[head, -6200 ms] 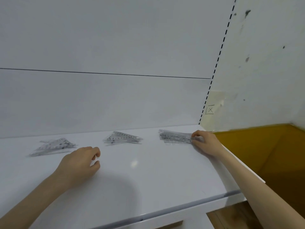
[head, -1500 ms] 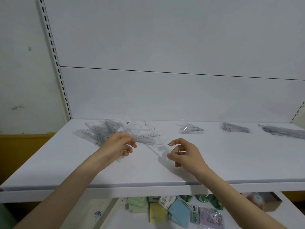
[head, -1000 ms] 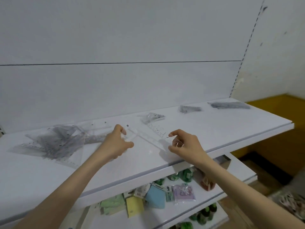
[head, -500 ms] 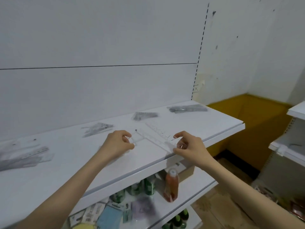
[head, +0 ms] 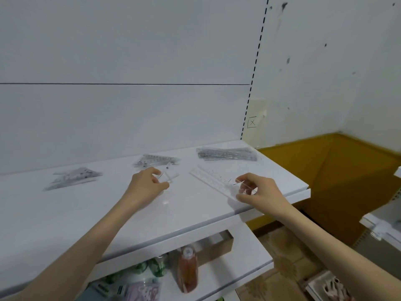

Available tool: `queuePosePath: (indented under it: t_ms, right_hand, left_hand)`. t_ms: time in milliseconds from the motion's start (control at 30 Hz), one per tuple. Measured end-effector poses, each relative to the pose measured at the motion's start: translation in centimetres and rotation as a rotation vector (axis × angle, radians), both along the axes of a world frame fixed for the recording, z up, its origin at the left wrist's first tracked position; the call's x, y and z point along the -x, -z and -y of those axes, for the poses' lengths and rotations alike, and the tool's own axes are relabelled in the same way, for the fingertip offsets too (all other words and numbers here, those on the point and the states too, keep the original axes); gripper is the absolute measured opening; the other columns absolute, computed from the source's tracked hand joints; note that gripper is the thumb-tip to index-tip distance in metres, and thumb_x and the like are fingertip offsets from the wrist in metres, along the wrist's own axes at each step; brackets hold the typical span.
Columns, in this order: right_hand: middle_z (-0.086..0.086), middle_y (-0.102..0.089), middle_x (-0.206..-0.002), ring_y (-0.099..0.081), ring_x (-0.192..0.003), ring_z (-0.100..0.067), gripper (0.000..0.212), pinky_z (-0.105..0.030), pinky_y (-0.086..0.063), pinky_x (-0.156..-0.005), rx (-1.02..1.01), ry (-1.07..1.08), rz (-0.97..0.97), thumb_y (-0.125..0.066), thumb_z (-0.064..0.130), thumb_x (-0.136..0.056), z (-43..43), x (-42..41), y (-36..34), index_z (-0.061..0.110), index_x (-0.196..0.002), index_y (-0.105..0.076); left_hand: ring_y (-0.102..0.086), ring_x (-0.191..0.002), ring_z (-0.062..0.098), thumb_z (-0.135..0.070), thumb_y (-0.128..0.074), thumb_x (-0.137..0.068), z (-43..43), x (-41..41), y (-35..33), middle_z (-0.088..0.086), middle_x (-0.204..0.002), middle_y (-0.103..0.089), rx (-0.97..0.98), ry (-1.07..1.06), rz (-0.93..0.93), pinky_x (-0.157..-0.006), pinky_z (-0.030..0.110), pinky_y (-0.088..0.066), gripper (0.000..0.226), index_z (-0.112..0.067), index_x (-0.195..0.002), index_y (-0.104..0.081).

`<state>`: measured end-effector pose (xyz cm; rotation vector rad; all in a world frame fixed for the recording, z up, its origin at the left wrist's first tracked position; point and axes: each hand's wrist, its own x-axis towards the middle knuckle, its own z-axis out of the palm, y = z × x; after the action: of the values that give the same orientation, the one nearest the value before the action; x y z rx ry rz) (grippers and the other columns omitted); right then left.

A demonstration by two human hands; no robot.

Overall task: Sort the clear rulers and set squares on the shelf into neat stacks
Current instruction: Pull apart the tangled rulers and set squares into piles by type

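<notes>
Clear plastic, nearly lost against the white shelf, is pinched in both hands. The right hand hovers over the shelf's near right corner. Its thumb and forefinger are curled onto the near end of a long clear ruler. From those fingertips the ruler runs away to the far left, low over the shelf top; whether it touches the surface I cannot tell.

The left hand is to the left of it, about the middle of the shelf. Its fingers are curled round a smaller clear piece that pokes out to the far right of the fingertips. That piece is too transparent and blurred to call a ruler or a set square. The 2 held pieces are apart, with bare shelf between them.

3 stacks lie along the far side of the shelf. The ruler stack sits at the far right, beyond the right hand and near the far end of the held ruler, but not touching it. A triangular middle stack lies just beyond the left hand's fingertips. A second triangular left stack is farther left, well apart from both hands.

Below, a lower shelf holds a bottle of orange-red liquid, a cardboard box behind it, and some blurred packets to the left.
</notes>
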<state>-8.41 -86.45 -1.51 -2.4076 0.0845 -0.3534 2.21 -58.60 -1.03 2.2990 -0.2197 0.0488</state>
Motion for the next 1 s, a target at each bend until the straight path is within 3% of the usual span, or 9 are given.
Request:
queuePosePath:
  t_ms: [200, 333, 500, 667, 800, 900, 1000]
  right_hand:
    - [0.013, -0.067, -0.082, -0.06, -0.076, -0.005, 0.033, -0.011, -0.042, -0.066, -0.007, -0.023, 0.009, -0.072, 0.02, -0.08, 2.7, -3.3, 0.1, 0.026, -0.111, -0.063]
    - [0.016, -0.067, -0.086, -0.06, -0.081, -0.005, 0.029, -0.017, -0.043, -0.067, 0.053, -0.018, 0.012, -0.071, 0.024, -0.083, 4.9, -5.9, -0.2, 0.027, -0.108, -0.057]
    - [0.007, -0.068, -0.106, -0.061, -0.103, -0.012, 0.034, -0.032, -0.047, -0.091, 0.143, -0.005, -0.022, -0.07, 0.019, -0.085, 8.8, -12.1, -1.0, 0.017, -0.117, -0.061]
    - [-0.001, -0.068, -0.112, -0.061, -0.105, -0.022, 0.035, -0.037, -0.048, -0.088, 0.179, -0.002, -0.094, -0.07, 0.029, -0.084, 10.2, -16.7, -0.5, 0.021, -0.118, -0.064]
    - [0.001, -0.064, -0.125, -0.055, -0.118, -0.022, 0.037, -0.037, -0.043, -0.099, 0.26, 0.013, -0.149, -0.065, 0.028, -0.088, 10.7, -18.2, 1.0, 0.024, -0.124, -0.062]
    - [0.002, -0.056, -0.137, -0.047, -0.128, -0.021, 0.048, -0.034, -0.037, -0.105, 0.323, 0.018, -0.183, -0.061, 0.03, -0.086, 10.5, -18.0, 1.2, 0.024, -0.133, -0.055]
    - [0.002, -0.044, -0.147, -0.035, -0.137, -0.018, 0.073, -0.035, -0.026, -0.113, 0.439, -0.029, -0.117, -0.055, 0.047, -0.074, 8.6, -16.8, -0.1, 0.02, -0.142, -0.044]
  left_hand:
    - [-0.051, -0.073, 0.007, -0.015, -0.069, -0.078, 0.5, -3.2, -0.4, 0.003, -0.094, -0.062, -0.041, -0.075, 0.017, -0.056, 0.01, -0.033, 0.041, -0.01, -0.119, -0.061]
    - [-0.051, -0.07, 0.001, -0.012, -0.069, -0.078, 1.4, -3.9, -0.4, 0.003, -0.091, -0.064, -0.04, -0.043, 0.015, -0.056, 0.009, -0.034, 0.042, -0.011, -0.119, -0.061]
    - [-0.057, -0.073, 0.01, -0.011, -0.069, -0.076, 1.9, -3.2, 0.3, -0.002, -0.09, -0.06, -0.014, 0.012, -0.001, -0.056, 0.018, -0.041, 0.04, -0.016, -0.115, -0.062]
    - [-0.054, -0.074, 0.005, -0.014, -0.071, -0.077, 1.1, -4.2, 0.3, -0.005, -0.091, -0.059, -0.031, -0.018, 0.0, -0.059, 0.01, -0.037, 0.042, -0.018, -0.118, -0.061]
    - [-0.053, -0.073, 0.004, -0.014, -0.071, -0.077, 0.8, -4.7, 0.5, -0.005, -0.092, -0.059, -0.046, -0.031, -0.009, -0.056, 0.007, -0.035, 0.044, -0.017, -0.12, -0.061]
    - [-0.052, -0.072, 0.004, -0.013, -0.071, -0.076, 1.1, -4.9, 0.6, -0.006, -0.091, -0.058, -0.049, -0.021, -0.002, -0.058, 0.007, -0.036, 0.045, -0.016, -0.12, -0.061]
    - [-0.052, -0.071, 0.005, -0.013, -0.071, -0.075, 1.7, -4.9, 0.6, -0.006, -0.09, -0.058, -0.049, 0.017, 0.011, -0.061, 0.011, -0.039, 0.045, -0.014, -0.119, -0.061]
